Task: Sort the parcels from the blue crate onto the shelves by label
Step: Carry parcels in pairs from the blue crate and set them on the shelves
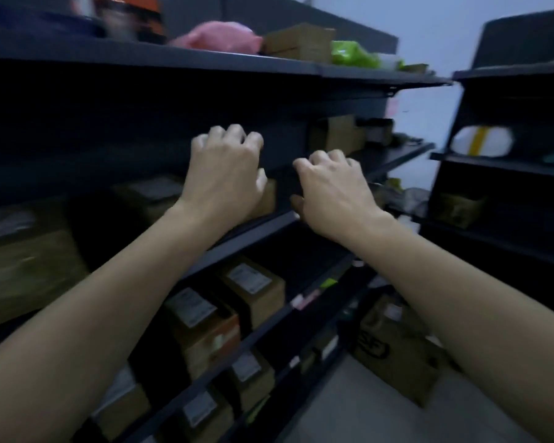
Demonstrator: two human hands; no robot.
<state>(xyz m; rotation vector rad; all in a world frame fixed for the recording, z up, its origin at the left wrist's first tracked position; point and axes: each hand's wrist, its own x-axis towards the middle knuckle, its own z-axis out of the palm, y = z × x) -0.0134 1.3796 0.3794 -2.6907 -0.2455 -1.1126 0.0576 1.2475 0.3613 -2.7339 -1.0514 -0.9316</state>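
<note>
Two bare forearms reach up from the bottom edge. The left hand (224,174) and right hand (330,187) hover at the middle shelf (263,227), fingers curled, gripping nothing I can see; the dark blurs it. Just behind the left hand, a brown parcel (267,199) sits near the shelf's front edge, probably just placed. Labelled boxes (253,289) fill the lower shelves. The blue crate is out of view, so what remains is unknowable.

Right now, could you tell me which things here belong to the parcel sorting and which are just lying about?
Job:
left hand and right hand, at the shelf
labelled boxes
pink parcel and green parcel, top shelf

Lying about:
box on the floor
blurred orange item, top left
</note>
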